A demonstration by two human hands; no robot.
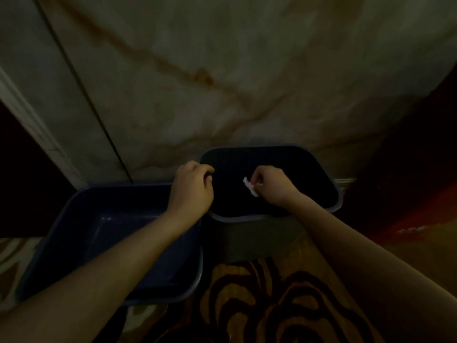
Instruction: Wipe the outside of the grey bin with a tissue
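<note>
A dim view looking down at two bare arms reaching forward. At far left is a dark doorway edge with pale trim, then a veined, marble-look wall filling the background. Low on the left sits a shallow blue tub on a floor with a swirled brown and gold carpet.

Just right of the tub, touching or nearly touching it, stands the grey bin, open at the top, its inside black in the gloom. The left hand rests on the bin's left rim, fingers curled over the edge as if steadying it. The right hand hovers above the bin's open mouth, fingers pinched shut on a small white tissue, crumpled and hanging down.

By my judgement, wiping of the outer wall is not under way; the tissue is over the opening, not against the side. The next move likely calls for lowering the tissue to the grey outer face while the left hand braces the rim.

No brand, label or writing can be read.
</note>
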